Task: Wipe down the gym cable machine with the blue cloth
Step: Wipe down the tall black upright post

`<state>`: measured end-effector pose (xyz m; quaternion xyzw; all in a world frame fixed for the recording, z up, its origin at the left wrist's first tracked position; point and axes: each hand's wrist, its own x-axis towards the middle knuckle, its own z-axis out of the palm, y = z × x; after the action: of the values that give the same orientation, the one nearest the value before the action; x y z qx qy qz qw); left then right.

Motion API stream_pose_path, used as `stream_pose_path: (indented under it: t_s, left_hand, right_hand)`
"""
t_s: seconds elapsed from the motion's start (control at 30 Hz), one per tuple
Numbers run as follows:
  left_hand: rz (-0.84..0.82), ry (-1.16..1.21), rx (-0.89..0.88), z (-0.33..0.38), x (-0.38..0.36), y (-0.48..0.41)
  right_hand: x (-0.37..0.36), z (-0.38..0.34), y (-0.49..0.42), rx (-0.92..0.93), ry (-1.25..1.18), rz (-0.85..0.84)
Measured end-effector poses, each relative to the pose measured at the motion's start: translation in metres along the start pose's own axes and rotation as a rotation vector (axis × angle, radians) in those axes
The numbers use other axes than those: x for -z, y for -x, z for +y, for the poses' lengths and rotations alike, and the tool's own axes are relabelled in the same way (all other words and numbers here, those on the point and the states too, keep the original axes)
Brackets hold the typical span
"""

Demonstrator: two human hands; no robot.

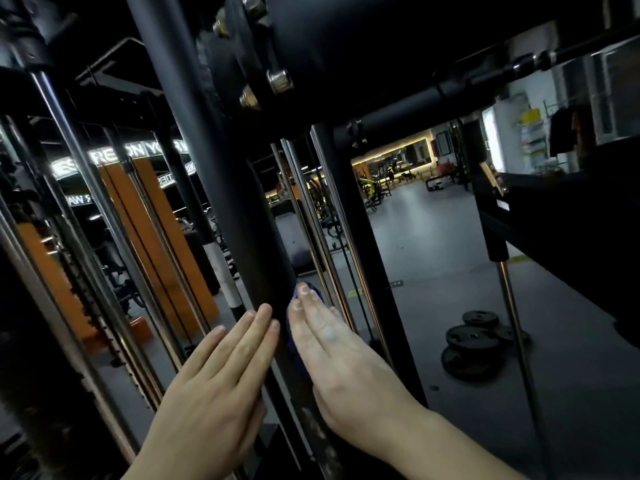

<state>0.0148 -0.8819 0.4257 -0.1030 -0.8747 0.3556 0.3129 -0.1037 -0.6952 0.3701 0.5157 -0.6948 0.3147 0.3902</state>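
Left hand (214,375) lies flat & straight on the black post (221,188), holding nothing. Right hand (332,344), flat too, presses the blue cloth (293,344) on the post's right side. No grip, so cloth could slip & drop.

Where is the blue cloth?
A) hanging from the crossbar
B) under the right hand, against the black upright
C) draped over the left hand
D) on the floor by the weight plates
B: the blue cloth shows beneath the right hand, pressed flat to the black upright.
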Motion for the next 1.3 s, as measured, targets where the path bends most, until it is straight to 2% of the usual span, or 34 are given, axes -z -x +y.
stream_pose_path:
  t_s: [0.2, 0.37, 0.53, 0.77, 1.1, 1.3]
  left_hand:
    - [0.042, 0.013, -0.003, -0.002, -0.004, -0.001]
    - [0.033, 0.002, -0.019, -0.004, -0.007, -0.002]
    - [0.066, 0.021, -0.028, -0.005, -0.003, -0.002]
    - [0.089, 0.032, -0.052, -0.009, -0.007, -0.006]
    - [0.2, -0.092, -0.071, -0.035, 0.001, -0.017]
    - [0.197, -0.021, -0.052, -0.055, 0.029, -0.033]
  right_hand:
    - [0.009, 0.001, -0.005, 0.063, 0.155, 0.012]
    - [0.037, 0.01, -0.058, 0.148, 0.153, 0.017]
    - [0.032, 0.008, -0.055, 0.073, 0.059, 0.047]
    - [0.031, 0.011, -0.04, 0.077, 0.059, 0.007]
    - [0.048, -0.006, -0.08, 0.145, 0.447, 0.077]
    - [0.076, 0.0, -0.141, 0.134, 0.324, 0.081]
